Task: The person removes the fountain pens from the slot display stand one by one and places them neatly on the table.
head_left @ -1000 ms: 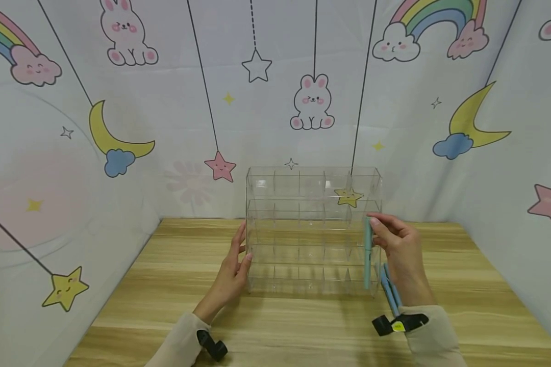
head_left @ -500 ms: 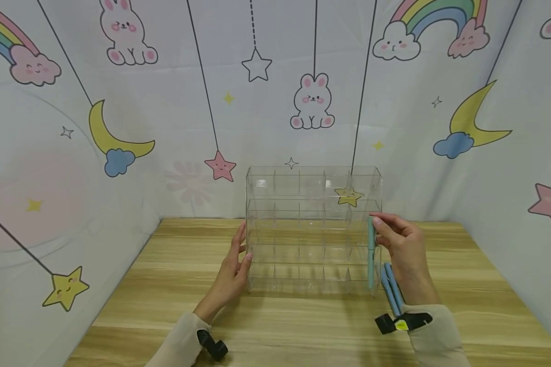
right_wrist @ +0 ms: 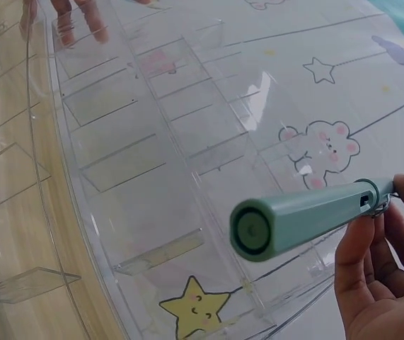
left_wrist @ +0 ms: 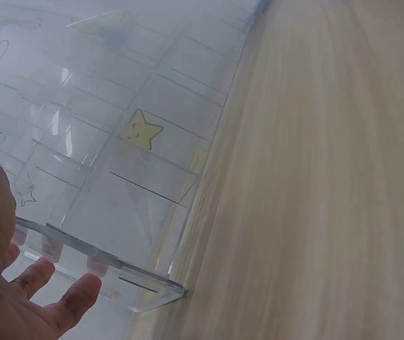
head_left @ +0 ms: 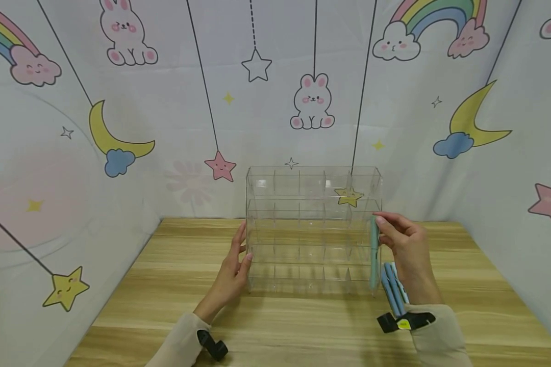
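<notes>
A clear acrylic organizer [head_left: 298, 237] with rows of small compartments stands upright on the wooden table. My right hand [head_left: 406, 250] pinches a mint green pen [head_left: 374, 255] near its top, between thumb and fingers. The pen is held upright and overlaps the rightmost column of the organizer in the head view. Seen from the right wrist, the pen [right_wrist: 301, 219] points its round end toward the camera, its clip by the fingertips. My left hand [head_left: 231, 270] touches the organizer's left side with extended fingers; in the left wrist view its fingers [left_wrist: 78, 301] lie along the clear side panel.
Blue pens [head_left: 392, 289] lie on the table [head_left: 298, 331] to the right of the organizer, beside a whitish one partly hidden by my right wrist. A white cloth backdrop [head_left: 275, 137] printed with bunnies, stars and moons closes off the back and sides.
My right hand has shifted slightly right with the mint green pen, toward the organizer's right wall. More of the pens on the table shows now. The left hand has kept its place.
</notes>
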Tool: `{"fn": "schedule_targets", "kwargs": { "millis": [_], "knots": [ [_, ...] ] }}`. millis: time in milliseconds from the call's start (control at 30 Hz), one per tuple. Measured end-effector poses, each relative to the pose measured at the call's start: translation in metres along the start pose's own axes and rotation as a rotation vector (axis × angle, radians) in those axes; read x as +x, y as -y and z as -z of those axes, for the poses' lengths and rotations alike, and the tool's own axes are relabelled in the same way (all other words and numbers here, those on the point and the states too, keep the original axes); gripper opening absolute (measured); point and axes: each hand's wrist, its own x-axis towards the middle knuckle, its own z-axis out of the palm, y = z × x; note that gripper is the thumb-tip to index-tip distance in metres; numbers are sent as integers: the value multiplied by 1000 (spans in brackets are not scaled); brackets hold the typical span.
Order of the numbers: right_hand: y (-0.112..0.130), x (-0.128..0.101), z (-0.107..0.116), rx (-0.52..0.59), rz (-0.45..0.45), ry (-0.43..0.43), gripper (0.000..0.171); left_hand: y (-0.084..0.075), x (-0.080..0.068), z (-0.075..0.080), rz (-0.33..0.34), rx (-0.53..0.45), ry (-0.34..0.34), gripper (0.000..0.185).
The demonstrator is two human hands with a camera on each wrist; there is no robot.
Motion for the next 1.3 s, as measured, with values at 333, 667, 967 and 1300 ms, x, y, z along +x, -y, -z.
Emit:
{"fn": "schedule_targets", "kwargs": {
  "millis": [333,667,967,1300],
  "knots": [
    [1,1,2,21,9,5,11,0,0,0,-15,-3,-2,80],
    [1,2,4,37,27,4,12,-1,1,0,-20,-5,-3,79],
    [4,1,6,32,19,7,9,-1,1,0,-1,-5,-2,78],
    [6,1,9,36,22,8,11,-1,0,0,-5,-1,-7,79]
  ]
}}
